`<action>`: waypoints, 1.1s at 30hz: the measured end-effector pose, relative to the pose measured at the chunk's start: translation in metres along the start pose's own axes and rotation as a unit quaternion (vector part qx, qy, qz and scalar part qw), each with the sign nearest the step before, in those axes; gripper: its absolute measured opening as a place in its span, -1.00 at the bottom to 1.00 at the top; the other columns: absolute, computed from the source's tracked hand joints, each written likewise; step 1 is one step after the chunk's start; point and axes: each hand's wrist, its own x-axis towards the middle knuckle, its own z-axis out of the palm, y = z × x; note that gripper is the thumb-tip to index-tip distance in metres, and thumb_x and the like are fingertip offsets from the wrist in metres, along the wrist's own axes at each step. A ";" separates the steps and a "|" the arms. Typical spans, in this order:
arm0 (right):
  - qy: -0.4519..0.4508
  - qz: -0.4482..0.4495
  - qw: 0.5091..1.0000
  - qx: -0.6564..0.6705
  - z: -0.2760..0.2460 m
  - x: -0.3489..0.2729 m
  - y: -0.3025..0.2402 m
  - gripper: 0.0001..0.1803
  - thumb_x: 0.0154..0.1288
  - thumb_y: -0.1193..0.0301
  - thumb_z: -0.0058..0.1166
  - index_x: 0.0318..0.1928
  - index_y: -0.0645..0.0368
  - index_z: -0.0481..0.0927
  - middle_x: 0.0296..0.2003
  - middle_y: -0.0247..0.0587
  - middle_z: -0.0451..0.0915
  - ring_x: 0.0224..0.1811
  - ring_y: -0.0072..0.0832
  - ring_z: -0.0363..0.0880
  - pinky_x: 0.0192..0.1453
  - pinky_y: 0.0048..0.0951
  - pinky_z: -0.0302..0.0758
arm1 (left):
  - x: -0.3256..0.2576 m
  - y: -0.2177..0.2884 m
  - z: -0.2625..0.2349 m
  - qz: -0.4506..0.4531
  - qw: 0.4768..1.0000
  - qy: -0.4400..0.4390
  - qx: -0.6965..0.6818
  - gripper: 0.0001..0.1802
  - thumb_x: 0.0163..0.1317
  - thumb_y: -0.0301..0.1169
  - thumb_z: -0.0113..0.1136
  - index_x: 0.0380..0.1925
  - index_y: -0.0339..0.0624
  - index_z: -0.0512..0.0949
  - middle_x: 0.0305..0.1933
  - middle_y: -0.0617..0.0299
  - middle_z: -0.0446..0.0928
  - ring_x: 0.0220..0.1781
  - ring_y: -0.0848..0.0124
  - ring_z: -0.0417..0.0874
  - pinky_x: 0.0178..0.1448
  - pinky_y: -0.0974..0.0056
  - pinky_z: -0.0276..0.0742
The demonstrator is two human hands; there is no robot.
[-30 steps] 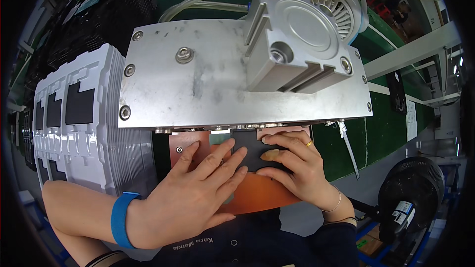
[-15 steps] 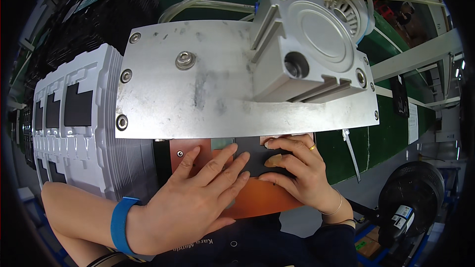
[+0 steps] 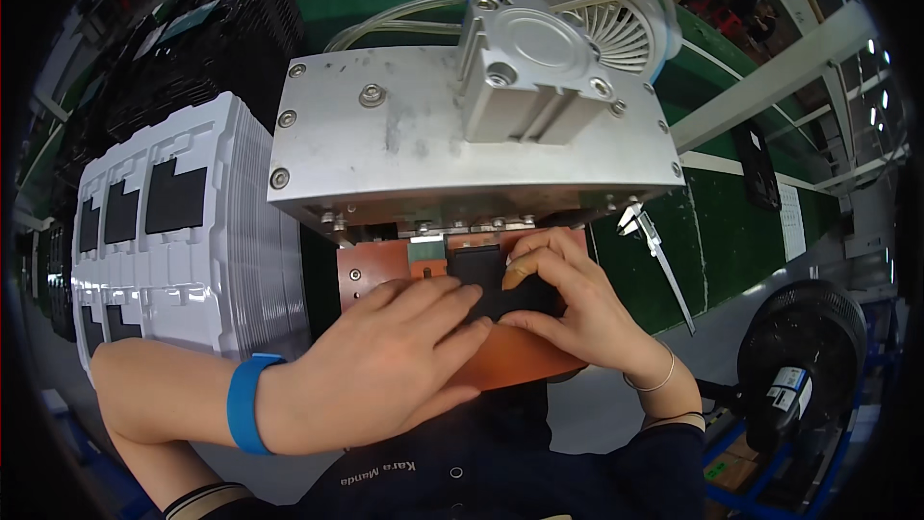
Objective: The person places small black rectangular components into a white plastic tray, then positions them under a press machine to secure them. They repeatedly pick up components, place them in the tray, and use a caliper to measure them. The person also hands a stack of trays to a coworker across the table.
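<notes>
Thin black piece (image 3: 478,274); outline seemingly notched; flat on the orange plate (image 3: 510,358), partly under the right hand (image 3: 580,306)

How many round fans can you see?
2: a round white slatted fan behind the silver metal block, and a round black fan at lower right. Others may be hidden.

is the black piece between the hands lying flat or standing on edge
Lying flat: the black piece shows its broad face upward on the orange plate, with the left hand and right hand at either side.
</notes>
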 end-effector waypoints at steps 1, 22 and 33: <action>0.011 0.010 1.000 0.019 -0.001 -0.002 0.001 -0.63 -0.02 0.60 0.36 -0.18 0.14 0.52 -0.09 -0.18 0.49 0.01 -0.26 0.52 -0.01 -0.33 0.47 | 0.000 0.000 -0.002 -0.012 0.999 0.008 -0.036 -0.50 0.18 -0.14 0.31 0.00 -0.26 0.54 0.12 -0.01 0.46 0.17 0.08 0.49 0.20 0.07 0.46; 0.272 -0.297 0.899 -0.171 0.013 -0.054 -0.030 -0.80 0.06 0.46 0.31 -0.24 0.14 0.68 -0.11 -0.17 0.66 -0.06 -0.28 0.66 0.02 -0.31 0.60 | -0.009 0.002 -0.032 -0.209 0.735 -0.247 -0.596 -0.77 0.41 -0.36 0.15 -0.32 -0.34 0.59 -0.39 0.27 0.62 -0.47 0.57 0.64 -0.42 0.49 0.59; 0.241 0.330 0.859 -0.309 -0.075 -0.141 0.200 -0.64 -0.18 0.44 0.31 -0.26 0.20 0.60 -0.20 -0.01 0.57 -0.07 -0.06 0.56 0.04 -0.16 0.53 | -0.003 -0.006 -0.009 -0.225 0.815 0.003 -0.534 -0.52 0.20 -0.54 0.35 0.13 -0.27 0.46 0.05 0.22 0.58 0.10 0.48 0.57 0.20 0.32 0.50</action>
